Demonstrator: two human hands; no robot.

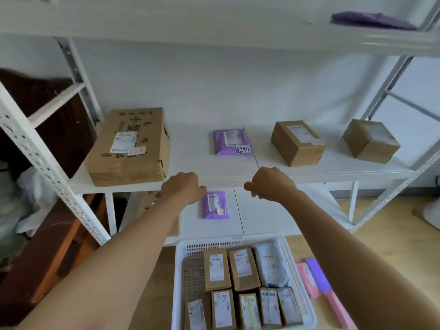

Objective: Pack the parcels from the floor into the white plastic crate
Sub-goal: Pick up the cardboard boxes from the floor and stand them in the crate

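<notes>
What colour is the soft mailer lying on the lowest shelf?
Purple, with a white label; the mailer shows in the head view.

The crate runs off the bottom edge, so its near wall and the near ends of the front row of parcels are cut away. Their labels are too small to read. On the floor at the crate's right side, pink and purple mailers are partly covered by the right forearm and cut by the bottom edge. On the lower shelf, a brown box is mostly hidden behind the left forearm and the shelf above. Both hands are curled with fingers turned away, so the palms cannot be seen. A purple bag on the top shelf is blurred.
</notes>
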